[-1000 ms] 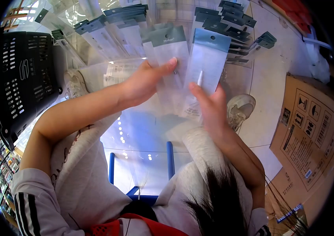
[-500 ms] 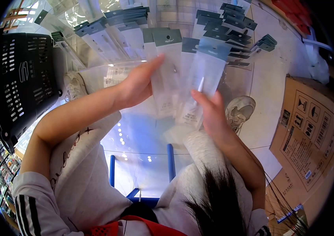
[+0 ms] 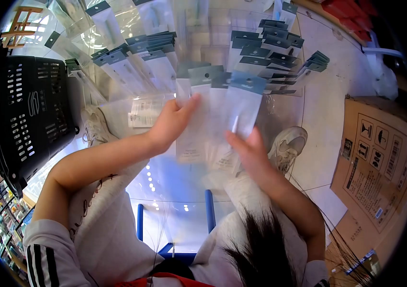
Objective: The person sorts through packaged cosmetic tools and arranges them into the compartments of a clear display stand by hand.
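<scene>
- Header-card plastic packets are at the centre of the frame, overlapping like a fan; we count at least four grey-green header cards.
- Our left hand pinches the left part of the fan, thumb flat on the front; the fingers behind are mostly hidden.
- Our right hand grips the rightmost packet low down, thumb just beside a white pen-shaped item that shows through the film.
- Slick film probably slides easily, so we judge it best to pinch lightly near the edges, keep the header cards level, and avoid pressing on the white item or creasing the cards.
- Pale lettering on the header cards is too blurred for us to read; so are the small print blocks at the packets' lower ends.
- Similar packets lie in stacks at upper left and upper right, with a white printed sheet left of the left hand.
- On the black basket, left of frame, we make out a pale S-like logo.
- At right, the cardboard carton bears an umbrella symbol, upward arrows and a barcode; its finer text escapes us.
</scene>
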### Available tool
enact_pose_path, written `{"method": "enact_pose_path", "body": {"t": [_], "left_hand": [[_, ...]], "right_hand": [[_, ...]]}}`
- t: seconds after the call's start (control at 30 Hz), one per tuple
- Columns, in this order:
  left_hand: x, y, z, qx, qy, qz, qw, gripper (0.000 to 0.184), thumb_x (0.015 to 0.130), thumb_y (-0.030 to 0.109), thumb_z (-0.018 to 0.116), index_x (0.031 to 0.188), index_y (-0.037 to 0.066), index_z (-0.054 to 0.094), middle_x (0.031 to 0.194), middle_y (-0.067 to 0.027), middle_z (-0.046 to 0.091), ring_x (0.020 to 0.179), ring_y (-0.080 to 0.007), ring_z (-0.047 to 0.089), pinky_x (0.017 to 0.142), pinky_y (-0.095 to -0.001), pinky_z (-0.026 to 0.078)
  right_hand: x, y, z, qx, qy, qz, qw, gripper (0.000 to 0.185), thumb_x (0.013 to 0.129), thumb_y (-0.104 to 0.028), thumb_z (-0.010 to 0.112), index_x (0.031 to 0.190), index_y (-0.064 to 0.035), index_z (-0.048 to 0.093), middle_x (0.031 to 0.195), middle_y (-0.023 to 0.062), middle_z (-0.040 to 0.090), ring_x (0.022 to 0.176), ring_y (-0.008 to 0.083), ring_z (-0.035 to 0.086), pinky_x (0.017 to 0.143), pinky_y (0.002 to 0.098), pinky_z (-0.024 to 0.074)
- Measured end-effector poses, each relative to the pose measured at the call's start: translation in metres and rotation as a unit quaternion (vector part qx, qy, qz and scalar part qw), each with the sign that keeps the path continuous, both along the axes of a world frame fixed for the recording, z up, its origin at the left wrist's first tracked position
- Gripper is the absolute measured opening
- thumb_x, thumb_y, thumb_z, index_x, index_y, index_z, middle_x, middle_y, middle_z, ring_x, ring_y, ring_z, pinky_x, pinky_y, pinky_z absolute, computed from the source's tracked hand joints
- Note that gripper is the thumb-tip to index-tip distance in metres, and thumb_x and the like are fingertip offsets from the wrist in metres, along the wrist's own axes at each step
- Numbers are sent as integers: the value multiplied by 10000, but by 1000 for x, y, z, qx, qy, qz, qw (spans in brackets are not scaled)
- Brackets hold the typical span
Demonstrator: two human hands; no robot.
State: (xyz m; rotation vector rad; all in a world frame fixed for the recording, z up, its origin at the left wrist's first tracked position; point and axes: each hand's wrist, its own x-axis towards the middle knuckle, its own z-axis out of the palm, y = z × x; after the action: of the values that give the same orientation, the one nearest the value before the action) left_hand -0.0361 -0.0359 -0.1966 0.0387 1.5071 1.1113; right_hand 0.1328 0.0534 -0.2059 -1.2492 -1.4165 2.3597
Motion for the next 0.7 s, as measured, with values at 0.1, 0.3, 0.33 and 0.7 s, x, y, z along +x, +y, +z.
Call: {"method": "enact_pose_path", "body": {"t": [0.1, 0.3, 0.33, 0.7], "left_hand": [[18, -4, -4, 28, -81, 100, 991, 424, 936, 381, 393, 1031, 3, 560, 920, -54, 601, 799, -126, 558, 734, -272, 456], [20, -16, -12, 64, -31, 63, 995, 427, 945, 394, 351, 1094, 23, 502, 982, -64, 566, 866, -132, 537, 755, -271, 454], [23, -15, -8, 75, -23, 81, 994, 397, 937, 371, 379, 1095, 27, 498, 977, -61, 566, 863, -131, 536, 753, -267, 452], [43, -25, -10, 122, 107, -109, 981, 301, 761, 193, 681, 973, 4, 580, 870, -56, 615, 779, -114, 573, 698, -276, 477]], "right_hand": [[-4, -4, 4, -18, -14, 93, 995, 350, 797, -113, 599, 1101, 24, 491, 989, 66, 576, 883, 116, 546, 773, 269, 442], [-7, -3, 13, -117, -36, 123, 985, 327, 804, -131, 594, 1088, 13, 522, 943, 44, 593, 826, 113, 560, 739, 261, 447], [-8, -5, 13, -136, -47, 107, 984, 324, 806, -131, 590, 1089, 13, 524, 941, 41, 595, 818, 116, 565, 738, 259, 448], [-4, -21, 8, 177, -1, 233, 956, 526, 713, -82, 681, 1146, -9, 391, 1067, 118, 513, 986, 213, 525, 828, 321, 428]]}}
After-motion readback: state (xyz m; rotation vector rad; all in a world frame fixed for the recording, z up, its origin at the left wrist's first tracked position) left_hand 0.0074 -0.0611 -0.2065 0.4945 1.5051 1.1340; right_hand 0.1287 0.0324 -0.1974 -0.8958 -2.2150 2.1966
